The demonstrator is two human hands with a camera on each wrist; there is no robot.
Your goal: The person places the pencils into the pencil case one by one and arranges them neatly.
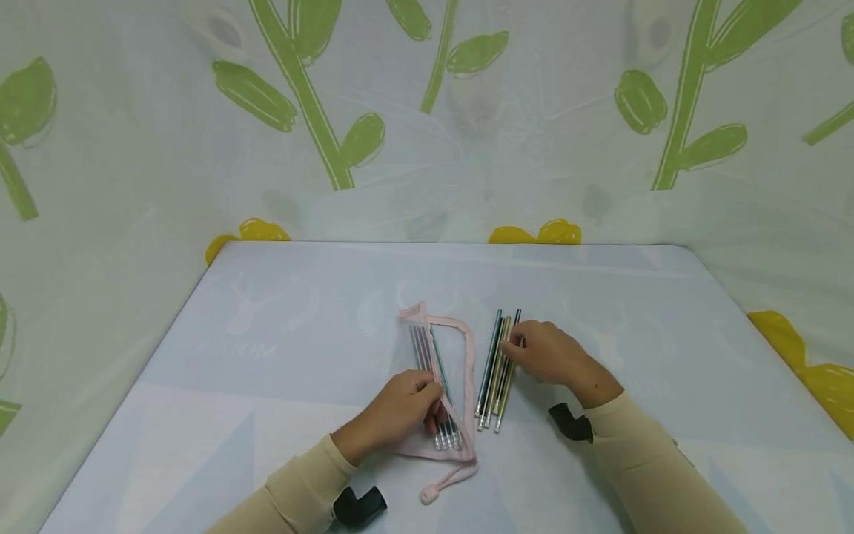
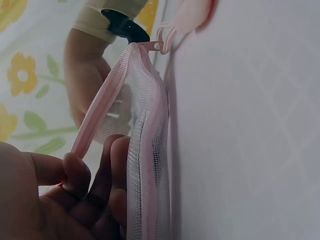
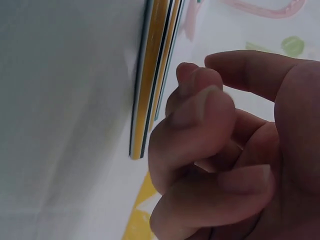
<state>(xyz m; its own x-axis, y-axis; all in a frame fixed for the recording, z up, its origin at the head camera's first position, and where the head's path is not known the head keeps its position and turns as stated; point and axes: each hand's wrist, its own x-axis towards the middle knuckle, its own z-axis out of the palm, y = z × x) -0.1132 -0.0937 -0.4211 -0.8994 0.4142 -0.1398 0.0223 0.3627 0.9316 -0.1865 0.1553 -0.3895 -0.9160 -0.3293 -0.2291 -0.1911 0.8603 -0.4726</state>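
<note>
A mesh zip pouch (image 1: 469, 348) with pink edging lies in the middle of the table, several pencils (image 1: 420, 345) inside it. My left hand (image 1: 400, 408) pinches one zipper edge between thumb and finger. The left wrist view shows that pink zipper edge (image 2: 97, 112) held up away from the rest, leaving a gap at the mouth. Just right of the pouch, several loose pencils (image 1: 490, 363) in dark, blue and gold tones lie side by side, eraser ends toward me. Over their far part, my right hand (image 1: 550, 352) has loosely bent fingers (image 3: 190, 135) with nothing between them.
A pink cord with a bead-like pull (image 1: 430, 495) trails from the pouch's near corner. Black curved pieces (image 1: 360, 507) sit at both wrists. Behind the pale table (image 1: 300, 297) hangs a leaf-patterned sheet (image 1: 534, 148).
</note>
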